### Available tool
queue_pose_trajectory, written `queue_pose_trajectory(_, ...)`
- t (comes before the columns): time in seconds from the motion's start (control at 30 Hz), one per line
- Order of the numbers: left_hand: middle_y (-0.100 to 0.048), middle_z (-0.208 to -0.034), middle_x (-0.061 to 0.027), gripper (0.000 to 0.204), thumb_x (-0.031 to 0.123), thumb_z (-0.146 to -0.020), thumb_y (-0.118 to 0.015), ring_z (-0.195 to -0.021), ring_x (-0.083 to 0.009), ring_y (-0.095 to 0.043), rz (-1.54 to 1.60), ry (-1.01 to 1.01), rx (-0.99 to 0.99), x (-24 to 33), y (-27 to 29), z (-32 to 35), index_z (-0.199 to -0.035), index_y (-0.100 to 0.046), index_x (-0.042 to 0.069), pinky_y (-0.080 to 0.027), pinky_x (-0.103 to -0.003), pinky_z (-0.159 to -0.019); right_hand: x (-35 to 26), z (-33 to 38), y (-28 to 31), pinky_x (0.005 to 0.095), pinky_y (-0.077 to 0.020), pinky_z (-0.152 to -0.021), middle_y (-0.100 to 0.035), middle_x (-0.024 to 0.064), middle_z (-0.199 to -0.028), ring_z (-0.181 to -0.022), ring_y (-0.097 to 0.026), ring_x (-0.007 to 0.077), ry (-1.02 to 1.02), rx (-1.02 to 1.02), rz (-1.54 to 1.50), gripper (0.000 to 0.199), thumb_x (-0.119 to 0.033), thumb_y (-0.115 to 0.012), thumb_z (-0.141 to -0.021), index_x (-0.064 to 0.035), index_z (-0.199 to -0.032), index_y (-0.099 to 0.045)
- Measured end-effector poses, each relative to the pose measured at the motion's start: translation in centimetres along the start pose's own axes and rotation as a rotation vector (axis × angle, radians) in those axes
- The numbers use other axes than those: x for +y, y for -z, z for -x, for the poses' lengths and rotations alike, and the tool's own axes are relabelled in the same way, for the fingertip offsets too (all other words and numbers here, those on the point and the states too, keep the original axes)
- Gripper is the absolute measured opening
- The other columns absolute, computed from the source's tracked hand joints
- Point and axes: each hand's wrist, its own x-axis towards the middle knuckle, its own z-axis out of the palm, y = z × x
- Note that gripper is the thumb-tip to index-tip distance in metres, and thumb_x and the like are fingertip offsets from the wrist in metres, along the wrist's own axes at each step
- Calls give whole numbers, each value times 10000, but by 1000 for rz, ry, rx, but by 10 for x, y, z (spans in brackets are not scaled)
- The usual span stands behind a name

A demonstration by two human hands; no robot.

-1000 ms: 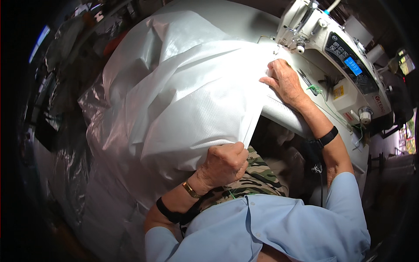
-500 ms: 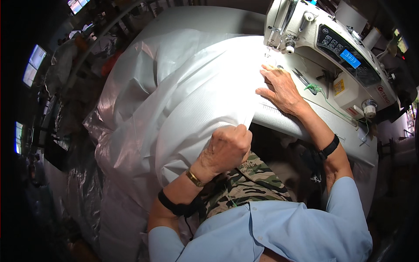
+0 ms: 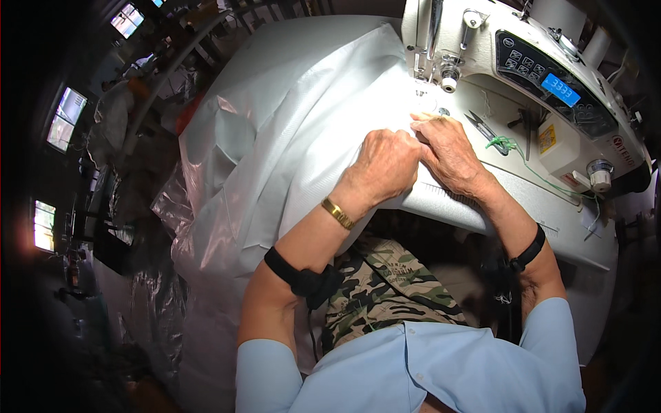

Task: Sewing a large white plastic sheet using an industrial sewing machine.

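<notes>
A large sheet of white woven plastic fabric is spread in folds over the sewing table, its right edge running up to the needle area of a white sewing machine. My left hand is closed on that edge, knuckles up. Right beside it, my right hand has its fingers bent and its thumb against the left hand, pinching the same edge just below the presser foot. The fingertips of both hands are partly hidden by the hands themselves.
Right of my hands, thread snips lie on the machine bed with a tangle of green thread. The machine's control panel is lit. The table's front edge curves above my lap. Fabric hangs off the left side.
My left hand has moved up and right along the fabric edge to meet my right hand. The right fingers have drawn in from lying flatter. The fabric has shifted toward the machine.
</notes>
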Motion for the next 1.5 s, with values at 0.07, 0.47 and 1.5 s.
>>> queue_pose_trajectory(0.07,-645,-718,-186,115,95,-747,-632,-652,-344,-667,-33,39,13,-6,-5,-14,-694,-635,-8,-553,-420,-644,1,-1,-2,444,-309,-1071,-566,197,-1283,-1236,-486,324,-9,24,5,294,-168,-554,-918,4,-1157,-548)
queue_pose_trajectory(0.47,-438,-1410,-261,583,151,-844,-687,-1264,-422,-459,141,181,244,74,8,122,-1375,-477,29,-370,-424,-1055,6,0,-3,455,-369,-982,-596,204,-1132,-1143,-519,342,-9,81,37,348,-173,-527,-922,37,-1199,-534)
queue_pose_trajectory(1.5,-504,-1357,-244,553,378,-906,-643,-1275,-377,-461,-514,957,86,-183,164,378,-1246,-553,-49,-363,-446,-1075,-134,122,-38,315,-438,-1015,-599,64,-1246,-1150,-564,154,-265,-440,-2132,468,-239,-676,-924,-20,-1307,-519)
